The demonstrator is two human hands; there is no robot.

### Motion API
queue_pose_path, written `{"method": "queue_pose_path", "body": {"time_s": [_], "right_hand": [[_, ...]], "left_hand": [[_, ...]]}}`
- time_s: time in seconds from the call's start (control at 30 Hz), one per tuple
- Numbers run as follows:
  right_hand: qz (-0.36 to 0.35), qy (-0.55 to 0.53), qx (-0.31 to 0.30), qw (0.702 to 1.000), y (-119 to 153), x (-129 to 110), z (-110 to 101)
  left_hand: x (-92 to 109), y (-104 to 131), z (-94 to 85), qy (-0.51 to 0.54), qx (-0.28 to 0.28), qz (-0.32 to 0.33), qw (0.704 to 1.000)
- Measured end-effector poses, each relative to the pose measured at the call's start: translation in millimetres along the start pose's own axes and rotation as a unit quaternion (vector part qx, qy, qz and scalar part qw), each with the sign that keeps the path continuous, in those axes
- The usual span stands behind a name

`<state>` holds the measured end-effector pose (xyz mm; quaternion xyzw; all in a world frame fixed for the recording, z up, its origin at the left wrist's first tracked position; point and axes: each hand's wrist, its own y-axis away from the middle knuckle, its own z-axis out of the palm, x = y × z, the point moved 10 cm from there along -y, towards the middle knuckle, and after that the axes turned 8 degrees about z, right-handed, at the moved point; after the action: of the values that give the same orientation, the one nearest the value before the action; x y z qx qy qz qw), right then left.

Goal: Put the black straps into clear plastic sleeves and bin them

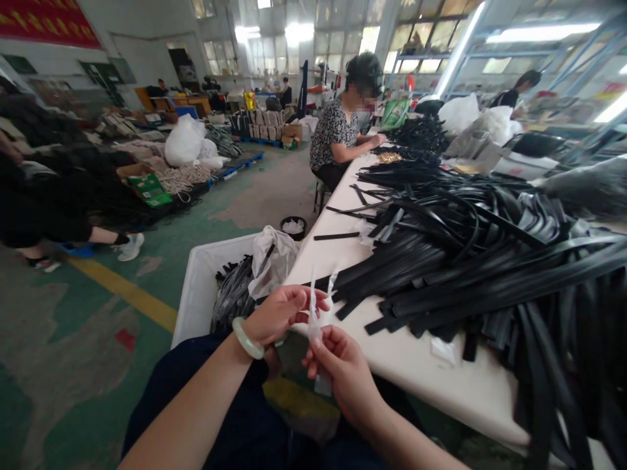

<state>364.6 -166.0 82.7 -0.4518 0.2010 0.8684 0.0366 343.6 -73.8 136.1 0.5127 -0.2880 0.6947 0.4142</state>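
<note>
A narrow, translucent white plastic strip [322, 382] stands upright between my hands, its upper end parted into two tails. My right hand [343, 365] pinches it around the middle, thumb in front, and its lower end hangs below the fingers. My left hand [281, 313], with a pale bangle [247, 338] on the wrist, has its fingers curled loosely about the left tail, near the thumb. How firmly it grips is hard to see. Just beyond, the white table [392, 352] carries a heap of flat black straps [441, 281].
At my left stands a white bin [196, 274] with dark strips and a white bag [274, 258]. A person [343, 124] sits working farther along the table. A small black basket [294, 226] is on the floor. At far left, someone's leg [105, 236] shows beside piled goods.
</note>
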Motion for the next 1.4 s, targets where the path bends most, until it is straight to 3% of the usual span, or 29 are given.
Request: {"method": "queue_pose_path", "body": {"time_s": [0.13,0.27,0.4,0.5,0.63,0.83,0.97,1.07,1.17,1.27,1.33,1.4], "right_hand": [[0.035,0.034,-0.027,0.998,1,18,5],[0.104,0.105,-0.079,0.986,9,45,8],[0.196,0.200,-0.156,0.947,34,81,5],[0.216,0.273,-0.190,0.918,48,96,-9],[0.185,0.295,-0.112,0.931,45,77,-55],[0.128,0.349,-0.007,0.928,42,6,-113],[0.126,0.292,0.026,0.948,44,-28,-133],[0.226,0.240,-0.035,0.943,51,-7,-132],[0.315,0.272,-0.097,0.904,65,30,-122],[0.237,0.425,-0.091,0.869,68,28,-112],[0.147,0.511,-0.057,0.845,67,4,-107],[0.106,0.541,-0.024,0.834,63,-25,-110]], "left_hand": [[1,0,-29.2,-0.075,0.104,0.031,0.991],[-2,-2,-60.4,-0.059,0.207,0.075,0.974],[2,-2,-83.2,-0.019,0.262,0.111,0.958],[15,0,-101.2,-0.004,0.299,0.153,0.942],[40,13,-135.0,-0.002,0.375,0.208,0.903],[72,49,-181.6,-0.051,0.499,0.281,0.819],[75,52,-187.8,-0.026,0.509,0.288,0.810],[71,46,-185.0,0.040,0.498,0.280,0.820],[70,39,-180.8,0.068,0.477,0.275,0.832],[73,37,-176.7,0.023,0.451,0.273,0.850],[74,39,-172.0,-0.040,0.441,0.268,0.855],[76,40,-160.0,-0.133,0.420,0.254,0.861]]}}
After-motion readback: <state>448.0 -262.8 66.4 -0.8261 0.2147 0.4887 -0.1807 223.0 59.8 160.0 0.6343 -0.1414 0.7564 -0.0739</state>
